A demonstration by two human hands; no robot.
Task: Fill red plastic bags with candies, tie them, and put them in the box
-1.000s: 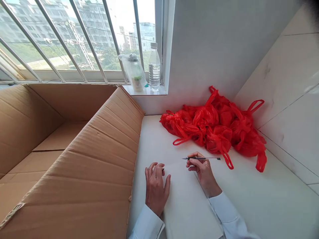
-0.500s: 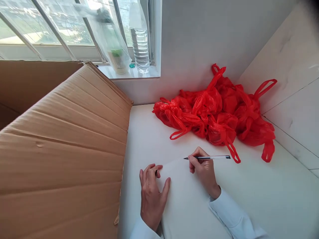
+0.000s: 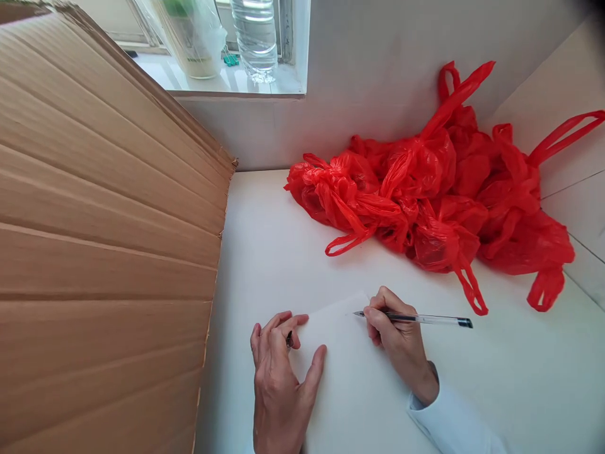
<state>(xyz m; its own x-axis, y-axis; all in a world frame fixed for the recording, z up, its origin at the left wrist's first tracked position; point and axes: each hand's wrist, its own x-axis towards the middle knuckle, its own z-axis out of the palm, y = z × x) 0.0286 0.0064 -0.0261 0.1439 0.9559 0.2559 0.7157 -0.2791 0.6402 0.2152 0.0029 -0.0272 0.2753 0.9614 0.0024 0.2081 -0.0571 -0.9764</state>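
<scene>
My left hand [image 3: 286, 384] rests palm down on a sheet of white paper [image 3: 333, 372], thumb out to the side. Between its bent fingers sits a small dark thing, apparently a pen cap [image 3: 289, 339]; most of it is hidden. In my right hand [image 3: 397, 340] a clear-barrelled pen with a black end [image 3: 437, 320] is pinched between thumb and fingers. Its tip points left, at or just above the upper part of the paper. No clear writing can be made out on the sheet.
A large cardboard box [image 3: 108, 252] stands along the left side of the white tabletop [image 3: 265, 258]. Crumpled red plastic bags [image 3: 425, 195] lie against the wall at the back right. On the windowsill are a water bottle [image 3: 255, 38] and a bagged cup [image 3: 193, 50].
The view has tilted down and come closer. My right hand still grips the pen, its tip slightly further right over the paper. My left hand keeps its place on the sheet.
</scene>
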